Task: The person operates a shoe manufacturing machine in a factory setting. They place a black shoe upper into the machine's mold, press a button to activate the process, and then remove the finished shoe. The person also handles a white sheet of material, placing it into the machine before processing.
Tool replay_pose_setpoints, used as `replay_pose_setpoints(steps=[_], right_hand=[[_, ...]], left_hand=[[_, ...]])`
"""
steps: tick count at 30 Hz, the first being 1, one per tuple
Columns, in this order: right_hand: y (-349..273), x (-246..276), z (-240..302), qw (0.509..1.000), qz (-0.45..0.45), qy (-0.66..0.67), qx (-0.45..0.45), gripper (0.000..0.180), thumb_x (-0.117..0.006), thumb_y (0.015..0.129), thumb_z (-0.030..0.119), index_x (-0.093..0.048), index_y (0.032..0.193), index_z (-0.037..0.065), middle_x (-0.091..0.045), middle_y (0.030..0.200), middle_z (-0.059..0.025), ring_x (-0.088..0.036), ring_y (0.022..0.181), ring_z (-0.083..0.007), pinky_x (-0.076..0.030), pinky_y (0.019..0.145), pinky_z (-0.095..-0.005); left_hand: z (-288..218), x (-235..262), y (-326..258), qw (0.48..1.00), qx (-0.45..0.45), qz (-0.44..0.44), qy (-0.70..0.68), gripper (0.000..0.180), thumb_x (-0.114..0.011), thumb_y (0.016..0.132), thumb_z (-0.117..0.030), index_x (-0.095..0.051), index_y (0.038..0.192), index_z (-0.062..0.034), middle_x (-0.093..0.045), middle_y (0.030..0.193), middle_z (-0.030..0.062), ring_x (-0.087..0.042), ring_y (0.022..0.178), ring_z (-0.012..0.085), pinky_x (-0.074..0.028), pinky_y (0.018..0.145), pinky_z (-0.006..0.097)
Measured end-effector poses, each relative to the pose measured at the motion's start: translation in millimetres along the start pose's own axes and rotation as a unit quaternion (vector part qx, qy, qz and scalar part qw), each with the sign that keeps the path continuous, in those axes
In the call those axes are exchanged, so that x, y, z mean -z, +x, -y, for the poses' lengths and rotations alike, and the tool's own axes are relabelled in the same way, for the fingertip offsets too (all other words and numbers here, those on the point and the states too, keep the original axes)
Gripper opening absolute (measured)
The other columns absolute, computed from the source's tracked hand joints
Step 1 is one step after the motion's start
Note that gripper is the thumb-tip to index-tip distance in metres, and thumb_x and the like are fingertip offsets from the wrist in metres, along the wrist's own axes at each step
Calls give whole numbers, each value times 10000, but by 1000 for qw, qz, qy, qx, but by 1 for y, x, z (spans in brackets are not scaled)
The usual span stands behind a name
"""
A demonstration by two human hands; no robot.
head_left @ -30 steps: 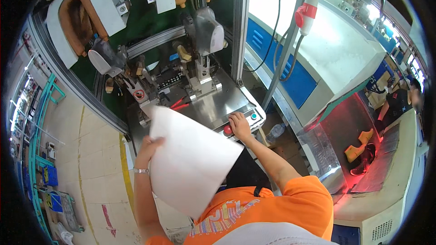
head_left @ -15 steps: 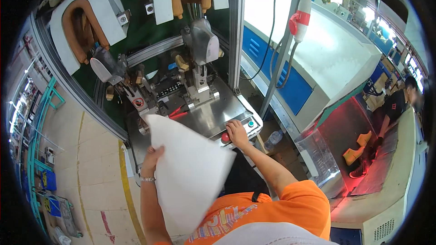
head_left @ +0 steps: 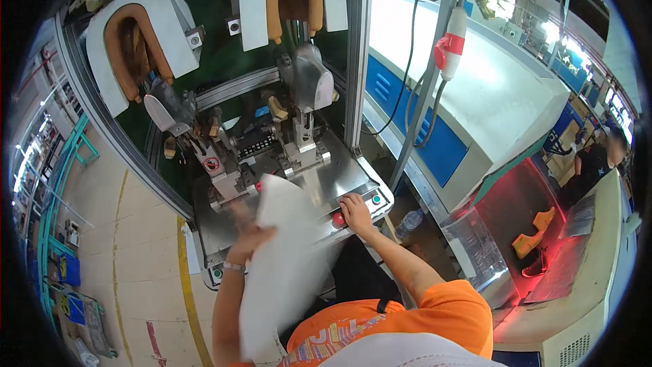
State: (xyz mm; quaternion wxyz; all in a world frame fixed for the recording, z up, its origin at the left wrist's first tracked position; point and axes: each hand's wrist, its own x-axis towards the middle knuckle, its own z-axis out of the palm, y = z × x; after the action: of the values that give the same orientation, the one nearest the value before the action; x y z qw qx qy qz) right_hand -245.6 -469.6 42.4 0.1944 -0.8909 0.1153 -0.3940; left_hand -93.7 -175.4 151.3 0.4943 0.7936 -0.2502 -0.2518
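My left hand (head_left: pixel 252 241) is closed on the edge of a white sheet (head_left: pixel 282 278), which hangs in front of me and is smeared by motion. My right hand (head_left: pixel 355 214) lies on the front right edge of the machine's metal table (head_left: pixel 350 177), fingers stretched out, beside a red push button (head_left: pixel 338 219) and a green button (head_left: pixel 376 200). Behind the sheet stand two metal shoe forms, a left one (head_left: pixel 166 105) and a right one (head_left: pixel 314 80). Above them hang U-shaped brown pads, one left (head_left: pixel 122 47) and one right (head_left: pixel 274 0), on white plates.
An aluminium frame post (head_left: pixel 356 61) stands right of the forms. Further right is a white and blue machine (head_left: pixel 468 75), with a red and white plug (head_left: pixel 450 44) hanging before it. Yellow boots (head_left: pixel 533 234) stand in a red-lit bay near another person (head_left: pixel 594 163). Yellow lines mark the floor (head_left: pixel 146 258) at left.
My left hand has moved right with the white sheet, which now looks narrower and blurred. My right hand stays by the red button. The other person's arm has drawn back from the boots.
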Motion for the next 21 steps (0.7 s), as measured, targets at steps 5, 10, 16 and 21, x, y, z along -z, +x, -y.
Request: replay_pose_setpoints(steps=[5, 10, 16, 21], right_hand=[[3, 2, 4, 1000, -1, 5, 8, 131, -570, 800, 90, -579, 913, 24, -567, 962, -131, -520, 927, -312, -437, 815, -387], [-2, 0, -4, 1000, 22, -15, 1, 186, -557, 773, 103, -579, 932, 10, -559, 983, -143, -502, 969, -320, -431, 836, -392], [-11, -3, 0, 999, 2, -11, -54, 274, -598, 736, 94, -587, 1006, 47, -512, 1133, -170, -461, 1049, -372, -369, 906, -446], [-53, 39, 37, 972, 173, 141, -79, 541, -696, 706, 138, -499, 1206, 82, -461, 1236, -175, -417, 1171, -352, -335, 968, -424]], left_hand=[[0, 13, 26, 930, -64, 89, 349, 461, -682, 743, -405, -627, 833, 43, -640, 719, 80, -596, 642, 191, -473, 627, 314], [-18, 8, 14, 998, 23, -47, -34, 277, -613, 840, -252, -623, 930, 10, -642, 782, 71, -623, 737, 174, -495, 658, 312], [47, -58, -4, 829, 22, -24, -558, 374, -590, 858, -127, -456, 1195, -37, -556, 1144, 83, -557, 1039, 217, -488, 873, 395], [40, -127, -53, 679, 116, 3, -725, 249, -576, 869, -102, -530, 1113, -113, -592, 1080, 32, -566, 1017, 174, -502, 813, 333]])
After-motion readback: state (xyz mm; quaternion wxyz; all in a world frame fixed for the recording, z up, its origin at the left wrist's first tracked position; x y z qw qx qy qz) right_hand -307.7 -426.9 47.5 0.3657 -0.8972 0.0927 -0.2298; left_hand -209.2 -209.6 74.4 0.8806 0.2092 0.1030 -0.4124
